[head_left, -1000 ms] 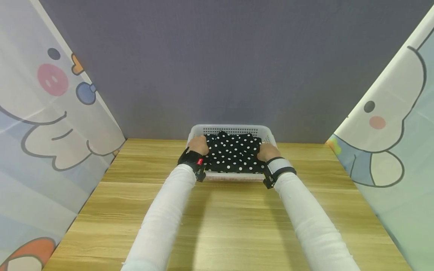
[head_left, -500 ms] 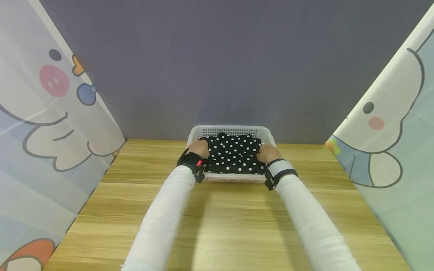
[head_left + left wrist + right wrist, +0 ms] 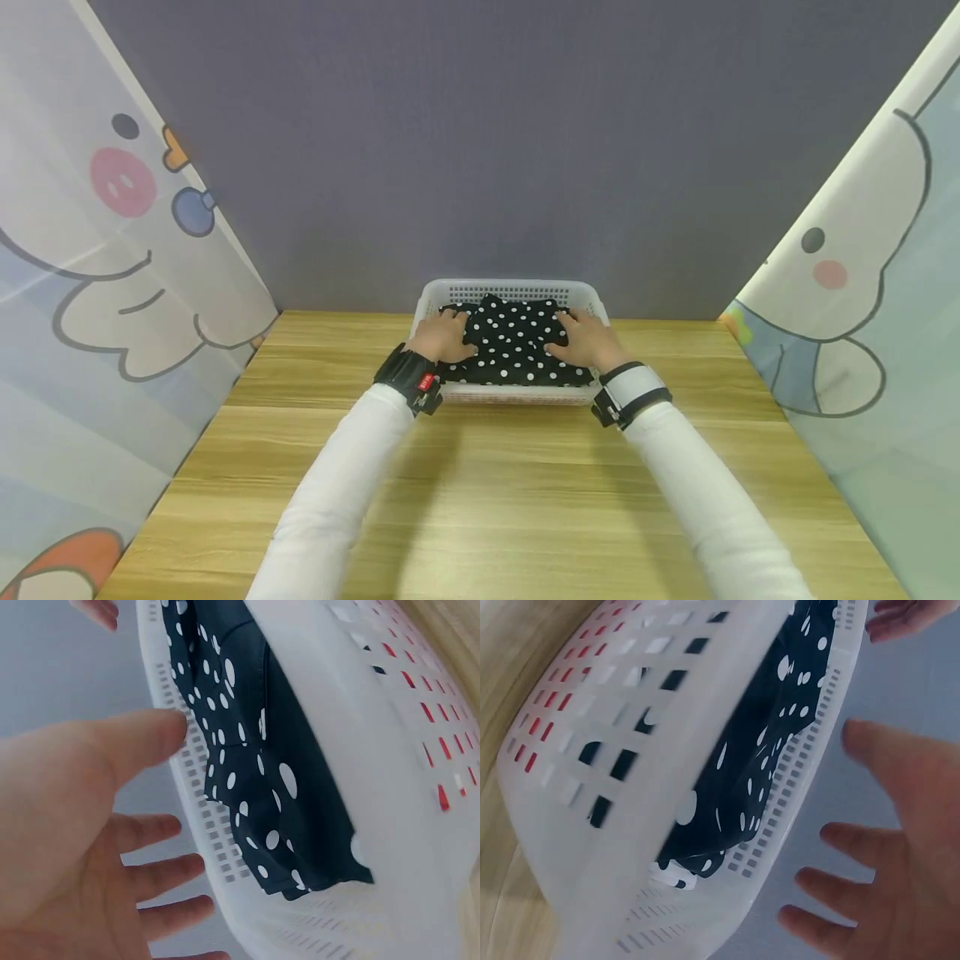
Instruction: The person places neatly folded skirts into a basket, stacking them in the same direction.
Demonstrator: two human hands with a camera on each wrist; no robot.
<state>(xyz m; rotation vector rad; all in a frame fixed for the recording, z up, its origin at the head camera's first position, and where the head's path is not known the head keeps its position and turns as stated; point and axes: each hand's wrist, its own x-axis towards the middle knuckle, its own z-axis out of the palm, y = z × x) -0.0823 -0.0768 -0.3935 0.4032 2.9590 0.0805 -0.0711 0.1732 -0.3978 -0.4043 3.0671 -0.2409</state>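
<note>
A black cloth with white polka dots (image 3: 513,342) lies folded in a white plastic basket (image 3: 517,393) with slotted walls. My left hand (image 3: 442,336) hovers above the basket's left end with its fingers spread; the left wrist view shows nothing in that hand (image 3: 97,847). Over the right end is my right hand (image 3: 587,340), its fingers likewise apart and holding nothing, as the right wrist view of the hand (image 3: 885,855) shows. Something red shows through the slots of the basket wall (image 3: 547,787) below the cloth; its kind is hidden.
The basket stands at the back of a wooden table (image 3: 510,500), close to a grey panel (image 3: 510,150). Cartoon-printed sheets (image 3: 112,292) flank the table on both sides.
Both hands were curled at the cloth's two ends. They have let go, opened their fingers and drawn up from it, while the cloth stays in the basket.
</note>
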